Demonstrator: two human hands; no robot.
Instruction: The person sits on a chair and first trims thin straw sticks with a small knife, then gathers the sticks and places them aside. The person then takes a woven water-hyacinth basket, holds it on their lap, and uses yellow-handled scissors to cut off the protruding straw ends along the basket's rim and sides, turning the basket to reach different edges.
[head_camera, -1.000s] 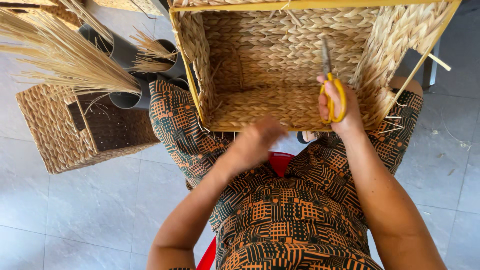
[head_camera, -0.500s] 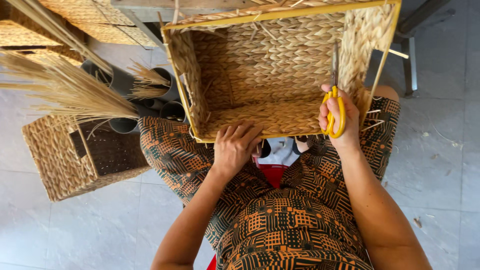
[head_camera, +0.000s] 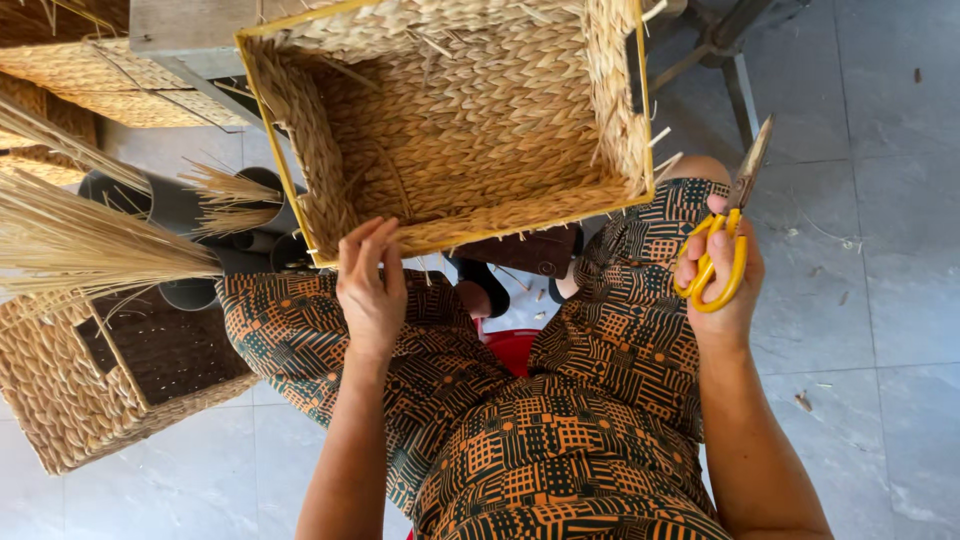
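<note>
Up at the top centre of the frame sits a square woven basket (head_camera: 470, 120), tipped so its open mouth faces the camera, its yellow rim wire running along the lower edge. Left hand (head_camera: 372, 290) is right there at that lower rim, fingers (head_camera: 362, 245) pressed close together and reaching up to touch the weave at the basket's near left corner. Over on the right, well apart from the basket, the right hand (head_camera: 722, 282) is curled through the yellow loops of a pair of scissors (head_camera: 728, 235), blades together and pointing up toward the upper right. Both forearms rise from a lap in orange-and-dark patterned cloth (head_camera: 540, 440). At far left, a bundle of pale dry straw (head_camera: 90, 250) fans out, with a second, smaller woven basket (head_camera: 90, 385) lying on the grey tiled floor (head_camera: 880, 300) in the lower left.
</note>
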